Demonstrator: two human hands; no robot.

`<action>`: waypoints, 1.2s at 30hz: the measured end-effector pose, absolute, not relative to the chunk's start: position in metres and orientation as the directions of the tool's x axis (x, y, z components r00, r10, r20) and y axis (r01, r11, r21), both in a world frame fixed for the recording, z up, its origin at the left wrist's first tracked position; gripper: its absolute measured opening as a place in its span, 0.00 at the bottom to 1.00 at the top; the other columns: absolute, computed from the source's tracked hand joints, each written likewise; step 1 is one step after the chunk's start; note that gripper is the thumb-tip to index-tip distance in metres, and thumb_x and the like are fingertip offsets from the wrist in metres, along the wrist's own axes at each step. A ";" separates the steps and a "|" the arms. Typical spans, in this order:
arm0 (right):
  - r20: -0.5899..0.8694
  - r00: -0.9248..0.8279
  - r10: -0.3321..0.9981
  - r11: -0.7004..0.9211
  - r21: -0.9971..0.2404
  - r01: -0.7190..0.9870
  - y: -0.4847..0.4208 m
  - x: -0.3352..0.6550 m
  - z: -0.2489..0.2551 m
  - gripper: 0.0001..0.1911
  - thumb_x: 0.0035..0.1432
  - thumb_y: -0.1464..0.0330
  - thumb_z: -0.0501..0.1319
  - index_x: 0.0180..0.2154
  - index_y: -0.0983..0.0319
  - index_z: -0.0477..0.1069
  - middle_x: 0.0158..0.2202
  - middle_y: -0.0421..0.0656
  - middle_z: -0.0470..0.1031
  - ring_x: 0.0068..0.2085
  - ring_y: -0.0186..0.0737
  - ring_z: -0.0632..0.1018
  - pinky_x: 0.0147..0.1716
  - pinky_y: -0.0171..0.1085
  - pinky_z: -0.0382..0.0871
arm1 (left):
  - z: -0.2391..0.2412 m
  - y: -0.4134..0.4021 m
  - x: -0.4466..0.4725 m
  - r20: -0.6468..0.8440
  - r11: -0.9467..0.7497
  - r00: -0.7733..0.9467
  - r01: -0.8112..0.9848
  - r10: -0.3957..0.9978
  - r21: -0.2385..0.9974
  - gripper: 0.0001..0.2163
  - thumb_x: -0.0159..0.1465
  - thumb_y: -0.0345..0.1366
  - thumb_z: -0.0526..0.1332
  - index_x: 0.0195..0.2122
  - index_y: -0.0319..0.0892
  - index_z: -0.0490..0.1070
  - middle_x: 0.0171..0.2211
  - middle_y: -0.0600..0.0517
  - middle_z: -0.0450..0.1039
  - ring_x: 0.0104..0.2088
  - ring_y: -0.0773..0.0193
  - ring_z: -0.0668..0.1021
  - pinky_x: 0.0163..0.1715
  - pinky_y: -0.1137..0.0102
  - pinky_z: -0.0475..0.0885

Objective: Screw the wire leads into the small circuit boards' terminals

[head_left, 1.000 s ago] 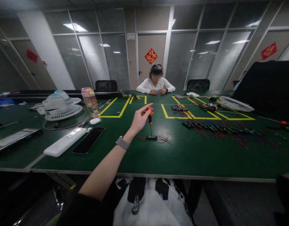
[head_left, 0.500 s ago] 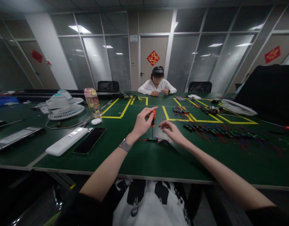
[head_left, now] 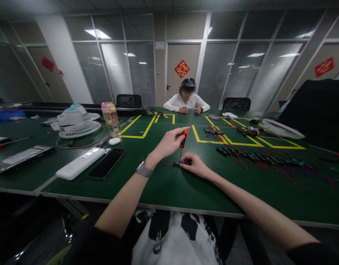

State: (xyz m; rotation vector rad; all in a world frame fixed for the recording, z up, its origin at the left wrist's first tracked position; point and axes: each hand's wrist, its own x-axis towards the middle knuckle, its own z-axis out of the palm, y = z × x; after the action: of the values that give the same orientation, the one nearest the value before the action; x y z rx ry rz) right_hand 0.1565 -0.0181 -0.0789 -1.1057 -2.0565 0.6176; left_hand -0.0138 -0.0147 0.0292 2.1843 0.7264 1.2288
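My left hand (head_left: 170, 143) is closed round the orange and black handle of a screwdriver (head_left: 184, 140). The shaft points down, slightly tilted, and its tip meets a small green circuit board (head_left: 177, 163) lying on the green table. Red wire runs from the board's left end. With thumb and fingers my right hand (head_left: 196, 165) grips the board's right end, where dark wires bunch; the fingers partly cover it.
Several wired circuit boards (head_left: 257, 156) lie in a row at right. A phone (head_left: 107, 163), a white power strip-like device (head_left: 79, 163), a bottle (head_left: 111, 118) and small fans (head_left: 79, 127) stand left. Across the table sits a person (head_left: 186, 100) in white.
My right hand has come down and left onto the board's right end. The screwdriver's handle now leans slightly right in my left hand. The person opposite has moved their hands apart.
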 end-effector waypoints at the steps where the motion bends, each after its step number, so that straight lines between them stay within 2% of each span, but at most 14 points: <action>1: 0.360 -0.381 0.852 0.518 -0.687 0.510 -0.018 0.157 -0.080 0.06 0.51 0.71 0.63 0.33 0.64 0.75 0.32 0.43 0.75 0.33 0.37 0.74 0.35 0.37 0.69 | 0.032 -0.016 -0.014 0.580 -0.709 0.451 0.195 0.678 0.678 0.18 0.62 0.28 0.55 0.52 0.42 0.71 0.50 0.46 0.73 0.46 0.59 0.76 0.50 0.62 0.70; 6: 0.359 -0.378 0.854 0.515 -0.690 0.508 -0.018 0.159 -0.080 0.07 0.51 0.69 0.64 0.34 0.64 0.76 0.32 0.43 0.75 0.33 0.37 0.74 0.35 0.37 0.69 | 0.031 -0.011 -0.012 0.557 -0.679 0.492 0.100 0.669 0.727 0.16 0.60 0.28 0.57 0.49 0.41 0.73 0.46 0.46 0.75 0.41 0.62 0.77 0.47 0.64 0.72; 9: 0.358 -0.388 0.849 0.523 -0.678 0.517 -0.018 0.160 -0.078 0.08 0.51 0.67 0.65 0.34 0.63 0.77 0.31 0.42 0.75 0.32 0.37 0.74 0.35 0.37 0.69 | 0.021 -0.007 -0.009 0.621 -0.687 0.393 0.037 0.678 0.726 0.12 0.59 0.30 0.59 0.45 0.39 0.74 0.41 0.47 0.75 0.37 0.65 0.77 0.41 0.69 0.73; 12: 0.351 -0.404 0.845 0.527 -0.679 0.512 -0.019 0.162 -0.076 0.09 0.53 0.66 0.64 0.35 0.62 0.78 0.31 0.42 0.74 0.32 0.37 0.74 0.34 0.37 0.69 | 0.013 -0.008 -0.009 0.670 -0.719 0.304 0.082 0.678 0.691 0.09 0.59 0.34 0.62 0.40 0.41 0.74 0.39 0.49 0.71 0.38 0.65 0.75 0.38 0.71 0.73; 15: 0.352 -0.402 0.845 0.527 -0.675 0.516 -0.020 0.162 -0.076 0.09 0.54 0.66 0.63 0.35 0.63 0.78 0.31 0.43 0.74 0.33 0.38 0.74 0.34 0.36 0.68 | 0.011 -0.012 -0.010 0.699 -0.739 0.256 0.121 0.668 0.663 0.10 0.61 0.36 0.60 0.42 0.42 0.75 0.42 0.48 0.69 0.41 0.65 0.75 0.41 0.71 0.72; 18: 0.363 -0.390 0.846 0.528 -0.666 0.527 -0.021 0.162 -0.076 0.09 0.53 0.67 0.63 0.36 0.63 0.78 0.32 0.43 0.75 0.33 0.38 0.74 0.35 0.37 0.68 | 0.012 -0.015 -0.011 0.678 -0.720 0.322 0.018 0.661 0.694 0.13 0.65 0.36 0.54 0.46 0.42 0.74 0.45 0.46 0.71 0.45 0.63 0.75 0.45 0.69 0.71; 21: 0.358 -0.367 0.859 0.509 -0.680 0.528 -0.022 0.162 -0.076 0.08 0.52 0.67 0.64 0.36 0.63 0.77 0.32 0.43 0.75 0.32 0.37 0.73 0.34 0.36 0.68 | 0.012 -0.015 -0.011 0.640 -0.663 0.341 -0.061 0.688 0.746 0.13 0.64 0.36 0.56 0.47 0.40 0.73 0.41 0.46 0.75 0.40 0.63 0.77 0.43 0.68 0.72; 25: 0.351 -0.364 0.863 0.502 -0.681 0.533 -0.023 0.161 -0.074 0.07 0.52 0.68 0.64 0.34 0.64 0.77 0.31 0.43 0.74 0.31 0.37 0.73 0.33 0.36 0.68 | 0.010 -0.013 -0.011 0.683 -0.710 0.220 0.068 0.696 0.701 0.12 0.61 0.37 0.60 0.45 0.42 0.75 0.42 0.47 0.72 0.40 0.65 0.75 0.38 0.73 0.71; 28: 0.356 -0.364 0.861 0.506 -0.675 0.536 -0.023 0.161 -0.074 0.07 0.52 0.68 0.64 0.34 0.64 0.77 0.30 0.42 0.74 0.31 0.36 0.73 0.33 0.35 0.67 | 0.008 -0.011 -0.010 0.672 -0.710 0.272 0.061 0.689 0.702 0.15 0.64 0.34 0.55 0.51 0.43 0.71 0.44 0.47 0.71 0.43 0.64 0.75 0.42 0.73 0.71; 30: 0.359 -0.363 0.860 0.508 -0.675 0.535 -0.022 0.161 -0.075 0.07 0.52 0.68 0.64 0.35 0.64 0.77 0.30 0.42 0.74 0.31 0.36 0.73 0.33 0.35 0.67 | 0.007 -0.011 -0.009 0.651 -0.689 0.307 0.021 0.694 0.724 0.17 0.64 0.32 0.55 0.54 0.42 0.68 0.42 0.48 0.72 0.41 0.65 0.76 0.41 0.71 0.71; 33: 0.360 -0.360 0.861 0.507 -0.670 0.542 -0.021 0.161 -0.077 0.07 0.52 0.68 0.64 0.34 0.64 0.77 0.31 0.43 0.75 0.32 0.37 0.74 0.33 0.35 0.67 | 0.005 -0.012 -0.008 0.692 -0.721 0.208 0.141 0.691 0.678 0.15 0.61 0.35 0.61 0.49 0.43 0.72 0.38 0.50 0.70 0.36 0.67 0.75 0.38 0.72 0.72; 36: 0.373 -0.361 0.854 0.519 -0.654 0.551 -0.021 0.162 -0.078 0.07 0.52 0.68 0.64 0.35 0.64 0.77 0.31 0.43 0.75 0.32 0.37 0.74 0.33 0.35 0.67 | 0.006 -0.013 -0.008 0.746 -0.743 0.120 0.283 0.655 0.606 0.12 0.61 0.37 0.61 0.46 0.45 0.74 0.40 0.50 0.69 0.39 0.66 0.74 0.41 0.71 0.71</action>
State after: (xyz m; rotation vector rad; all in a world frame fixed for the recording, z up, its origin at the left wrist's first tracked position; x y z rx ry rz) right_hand 0.1616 -0.0211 -0.0781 -1.1407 -2.0600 0.5555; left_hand -0.0081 -0.0127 0.0058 2.0885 0.9159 1.6587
